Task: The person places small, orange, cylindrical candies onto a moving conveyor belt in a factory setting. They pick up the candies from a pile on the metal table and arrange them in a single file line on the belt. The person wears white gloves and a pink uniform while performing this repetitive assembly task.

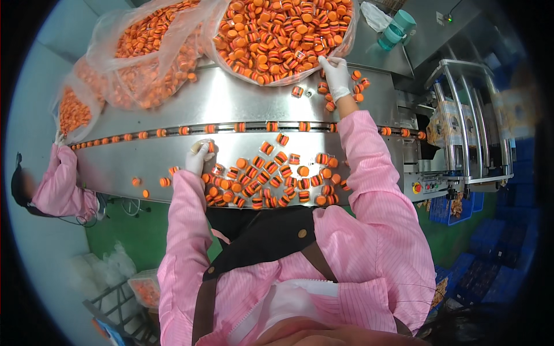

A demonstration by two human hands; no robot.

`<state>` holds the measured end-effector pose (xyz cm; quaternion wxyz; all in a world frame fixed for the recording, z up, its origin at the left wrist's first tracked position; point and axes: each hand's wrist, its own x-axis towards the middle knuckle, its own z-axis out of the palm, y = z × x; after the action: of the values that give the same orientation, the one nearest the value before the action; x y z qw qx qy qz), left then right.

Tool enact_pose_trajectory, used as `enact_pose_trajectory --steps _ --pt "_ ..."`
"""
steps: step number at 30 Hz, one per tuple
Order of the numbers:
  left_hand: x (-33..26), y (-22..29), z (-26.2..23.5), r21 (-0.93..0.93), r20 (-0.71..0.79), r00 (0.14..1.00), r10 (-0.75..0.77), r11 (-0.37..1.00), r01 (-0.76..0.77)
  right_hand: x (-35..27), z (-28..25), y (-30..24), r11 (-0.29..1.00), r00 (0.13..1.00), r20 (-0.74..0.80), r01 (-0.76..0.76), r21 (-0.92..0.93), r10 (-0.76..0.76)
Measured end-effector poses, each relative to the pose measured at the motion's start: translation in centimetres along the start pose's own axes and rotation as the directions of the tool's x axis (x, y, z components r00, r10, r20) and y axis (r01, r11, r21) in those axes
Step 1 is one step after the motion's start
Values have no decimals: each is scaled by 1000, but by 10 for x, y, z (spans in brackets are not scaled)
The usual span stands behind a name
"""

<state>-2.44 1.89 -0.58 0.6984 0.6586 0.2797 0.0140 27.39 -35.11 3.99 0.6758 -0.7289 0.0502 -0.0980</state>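
Observation:
My left hand (198,157), in a white glove, is closed on a small burger-shaped candy (210,147) just below the conveyor channel (228,128). It is an orange piece with dark layers, like the others around. In front of me lies a loose pile of the same candies (271,167) on the steel table. Reaching far and to the right, my gloved right hand (336,78) pinches the rim of a large clear plastic bag (277,82) full of candies. Several loose candies (356,87) lie beside that wrist. A spaced row of candies sits along the channel.
More filled bags (144,75) stand at the far left, where a co-worker in a pink sleeve (60,179) reaches toward one. The channel runs right to a metal-framed machine (461,121) with control buttons (424,188). A teal cup (392,36) stands at the back right. Blue crates (490,239) are stacked on the right.

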Motion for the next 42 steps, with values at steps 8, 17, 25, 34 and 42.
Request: enact_pose_trajectory --steps 8,17,25,34,42 --pt "7 -8 -5 -25 24 999 28 999 -28 24 14 13 977 978 57 -206 62 202" --pt "7 -5 0 -26 26 999 19 999 -19 26 9 17 956 978 107 -198 217 178" --pt "7 -7 -3 -33 26 999 24 999 -23 5 -1 2 829 960 201 -270 489 194" --pt "4 -4 1 -96 73 997 20 995 -13 -43 -28 -23 571 926 377 -318 757 16" --pt "2 -1 4 -64 40 999 26 998 -23 -92 -65 -37 119 748 660 -663 739 71"
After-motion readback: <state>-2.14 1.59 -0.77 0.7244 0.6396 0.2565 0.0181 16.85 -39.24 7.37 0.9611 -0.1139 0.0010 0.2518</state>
